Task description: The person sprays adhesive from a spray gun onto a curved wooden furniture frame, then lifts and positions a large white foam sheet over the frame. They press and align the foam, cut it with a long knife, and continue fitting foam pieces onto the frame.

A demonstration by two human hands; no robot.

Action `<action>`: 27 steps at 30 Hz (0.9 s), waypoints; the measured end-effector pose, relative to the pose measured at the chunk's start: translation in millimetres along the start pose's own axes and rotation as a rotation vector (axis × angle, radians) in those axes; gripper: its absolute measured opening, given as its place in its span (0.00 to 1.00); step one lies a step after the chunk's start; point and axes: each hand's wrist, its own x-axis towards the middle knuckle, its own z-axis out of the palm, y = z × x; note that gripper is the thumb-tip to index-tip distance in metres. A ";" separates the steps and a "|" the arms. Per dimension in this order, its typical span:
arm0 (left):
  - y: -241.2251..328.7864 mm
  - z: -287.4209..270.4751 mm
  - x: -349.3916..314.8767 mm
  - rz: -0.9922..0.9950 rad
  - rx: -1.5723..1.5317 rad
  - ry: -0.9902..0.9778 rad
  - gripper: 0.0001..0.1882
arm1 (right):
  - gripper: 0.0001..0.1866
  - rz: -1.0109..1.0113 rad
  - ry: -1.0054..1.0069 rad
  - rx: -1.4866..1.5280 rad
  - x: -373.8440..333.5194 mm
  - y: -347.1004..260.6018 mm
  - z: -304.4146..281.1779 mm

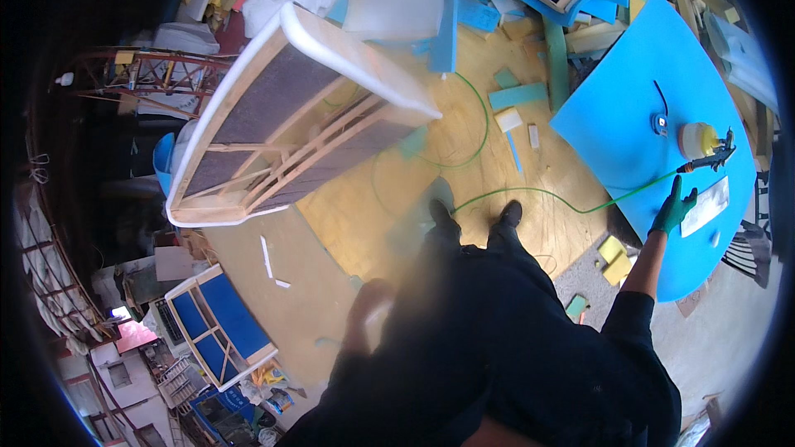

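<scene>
My right hand (676,207), in a green glove, is over a large blue foam sheet (625,99) with its fingers apart and nothing in them. Just beyond the fingertips a spray gun (719,157) with a yellowish cup (697,141) lies on the sheet, a thin green hose (571,209) running from it. Beside the glove is a white paper (706,207), and farther up sits a small tape measure (660,123). My left hand (374,296) hangs by my left side; a blurred patch smears it, so its fingers cannot be made out.
To the left stands a wooden furniture frame (281,149) edged in white padding. The hose loops over the tan floor board (530,174) by my feet. Foam offcuts (517,96) lie ahead, and yellow foam blocks (614,261) near my right arm. A smaller blue-panelled frame (222,327) is at lower left.
</scene>
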 end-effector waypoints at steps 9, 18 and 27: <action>-51.5 19.9 12.9 -0.097 -0.540 0.112 0.19 | 0.52 -0.283 -0.118 0.126 74.7 -44.6 15.7; -39.0 59.3 3.8 -0.126 -0.645 0.094 0.20 | 0.50 -0.125 -0.117 0.255 75.7 -9.5 21.3; -64.1 66.9 -5.9 0.114 -0.395 0.199 0.07 | 0.43 -0.217 -0.410 -0.196 -141.2 36.4 26.5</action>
